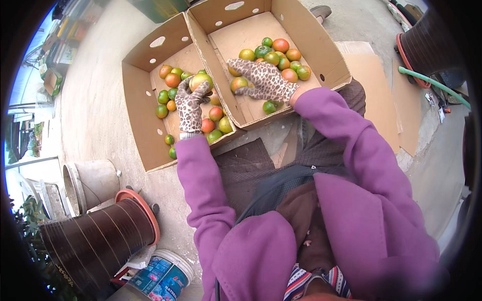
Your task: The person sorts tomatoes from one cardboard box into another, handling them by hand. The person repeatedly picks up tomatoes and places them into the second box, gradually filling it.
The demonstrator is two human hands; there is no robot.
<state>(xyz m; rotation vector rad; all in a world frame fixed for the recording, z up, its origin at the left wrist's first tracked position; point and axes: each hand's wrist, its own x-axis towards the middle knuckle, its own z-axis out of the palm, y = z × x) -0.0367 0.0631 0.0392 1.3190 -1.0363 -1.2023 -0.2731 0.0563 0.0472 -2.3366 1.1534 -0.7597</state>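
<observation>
My left hand, in a leopard-print glove, holds a large yellow-green tomato over the left cardboard box. Red, orange and green tomatoes lie around it in that box. In the right cardboard box, my right hand, gloved alike, reaches over the tomatoes with fingers spread. An orange-green tomato sits between its thumb and fingers; whether they grip it I cannot tell. More tomatoes, such as a red one, lie beyond and beside this hand.
Flattened cardboard lies right of the boxes. A green hose runs by a dark pot. At lower left are a dirty white bucket, a large brown pot and a printed bucket. A green container stands behind the boxes.
</observation>
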